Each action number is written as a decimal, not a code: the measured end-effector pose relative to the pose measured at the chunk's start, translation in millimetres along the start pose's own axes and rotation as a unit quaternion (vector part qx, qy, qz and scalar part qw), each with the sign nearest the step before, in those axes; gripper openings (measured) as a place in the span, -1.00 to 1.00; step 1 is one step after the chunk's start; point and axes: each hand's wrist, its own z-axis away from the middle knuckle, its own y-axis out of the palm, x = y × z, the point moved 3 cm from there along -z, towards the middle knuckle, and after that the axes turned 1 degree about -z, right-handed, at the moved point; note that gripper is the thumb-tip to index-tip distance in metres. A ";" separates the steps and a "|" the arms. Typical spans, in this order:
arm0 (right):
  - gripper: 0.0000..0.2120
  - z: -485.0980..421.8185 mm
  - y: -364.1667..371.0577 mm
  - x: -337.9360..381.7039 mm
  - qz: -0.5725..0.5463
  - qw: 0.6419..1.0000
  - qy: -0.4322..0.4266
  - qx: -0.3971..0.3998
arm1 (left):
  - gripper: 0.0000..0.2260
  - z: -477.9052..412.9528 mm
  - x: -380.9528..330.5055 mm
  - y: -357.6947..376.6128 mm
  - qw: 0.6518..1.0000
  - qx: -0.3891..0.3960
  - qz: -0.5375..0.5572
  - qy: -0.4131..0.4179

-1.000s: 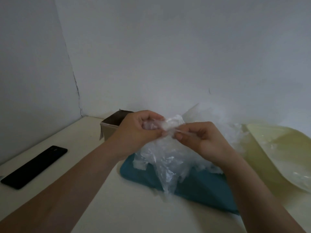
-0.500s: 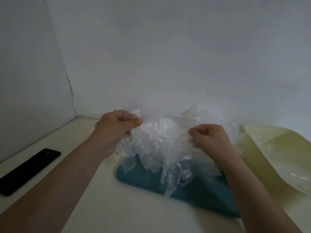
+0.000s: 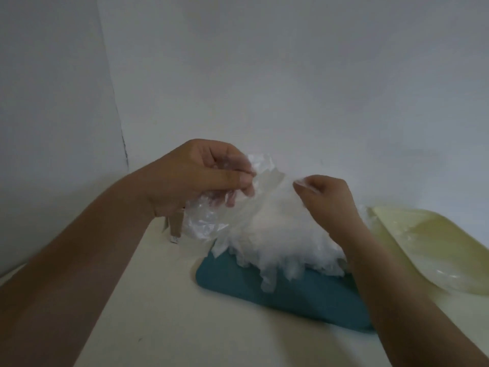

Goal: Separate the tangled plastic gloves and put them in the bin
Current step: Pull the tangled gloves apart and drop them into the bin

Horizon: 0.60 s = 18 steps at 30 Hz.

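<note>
Since half a second ago: left hand (image 3: 201,178) is higher, drawing one clear glove (image 3: 203,223) up off the heap's left side.

Grip, left: thumb and fingers pinch that glove's film. It hangs crumpled below my palm, above the left end of the teal tray (image 3: 291,295).

Grip, right: right hand (image 3: 328,200), fingers curled, pinches a fold at the top of the heap of gloves (image 3: 277,234). The heap sits on the tray's rear half, with some strands draping toward its front.

Handling, as I judge it: near weightless, limp, slick, clingy film, likely to tear if yanked. Best taken at a cuff edge or loose finger, with the heap held down and a slow pull.

Look: translucent white, wrinkled, glinting. Single gloves are hard to tell apart in the mass.

Pale yellow bin (image 3: 436,239): right of the tray, some clear film already inside.

Cardboard box (image 3: 176,226): behind the tray's left end, mostly hidden.
</note>
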 end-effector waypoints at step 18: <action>-0.76 -5.1 -161.0 -21.2 0.042 0.992 0.115 0.031 | -0.84 -96.4 12.9 139.5 0.999 0.031 -0.015 -0.027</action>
